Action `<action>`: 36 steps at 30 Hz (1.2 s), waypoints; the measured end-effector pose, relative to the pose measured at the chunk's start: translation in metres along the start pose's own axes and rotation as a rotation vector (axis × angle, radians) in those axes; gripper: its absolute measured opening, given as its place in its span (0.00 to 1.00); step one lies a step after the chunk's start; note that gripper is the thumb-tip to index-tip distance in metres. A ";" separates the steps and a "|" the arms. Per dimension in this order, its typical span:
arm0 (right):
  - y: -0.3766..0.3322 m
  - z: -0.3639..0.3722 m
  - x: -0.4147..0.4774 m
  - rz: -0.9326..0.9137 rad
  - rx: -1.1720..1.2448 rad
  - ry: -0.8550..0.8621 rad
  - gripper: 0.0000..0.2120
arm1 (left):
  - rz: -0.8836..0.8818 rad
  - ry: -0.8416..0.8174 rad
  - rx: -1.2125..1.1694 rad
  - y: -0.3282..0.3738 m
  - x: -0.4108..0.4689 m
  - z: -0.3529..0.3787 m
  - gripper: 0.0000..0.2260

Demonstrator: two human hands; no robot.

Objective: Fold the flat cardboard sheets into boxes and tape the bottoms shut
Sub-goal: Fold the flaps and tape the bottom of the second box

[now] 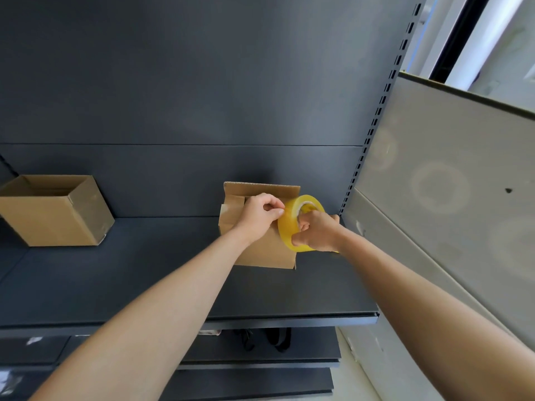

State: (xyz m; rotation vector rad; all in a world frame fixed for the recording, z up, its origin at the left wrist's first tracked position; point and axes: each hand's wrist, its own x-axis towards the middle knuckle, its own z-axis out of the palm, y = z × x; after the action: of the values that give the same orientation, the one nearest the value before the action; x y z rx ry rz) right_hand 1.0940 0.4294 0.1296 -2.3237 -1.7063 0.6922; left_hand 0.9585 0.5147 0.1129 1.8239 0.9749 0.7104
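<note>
A small brown cardboard box (267, 250) stands on the dark shelf (144, 270), right of centre, one flap raised at its back. In front of it my right hand (317, 233) grips a yellowish roll of packing tape (292, 218), thumb and fingers curled round the ring. My left hand (259, 215) is just left of the roll, thumb and forefinger pinching at the tape's edge on the roll's outer face. Both hands cover much of the box's top.
A second, folded cardboard box (55, 209) sits open-topped at the shelf's left end. The shelf's dark back panel rises behind. A slotted upright (373, 131) and a grey partition (451, 198) bound the right side. Lower shelves lie beneath the front edge.
</note>
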 end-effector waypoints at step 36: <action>0.015 -0.039 -0.030 -0.172 0.392 0.518 0.09 | -0.337 -0.127 -0.992 0.097 0.010 0.030 0.12</action>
State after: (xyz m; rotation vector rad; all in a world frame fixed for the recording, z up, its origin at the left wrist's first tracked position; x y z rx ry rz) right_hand 1.1180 0.4018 0.1653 -1.8498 -1.3670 0.3134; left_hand 1.0187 0.4841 0.1896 0.8017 0.6327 0.6773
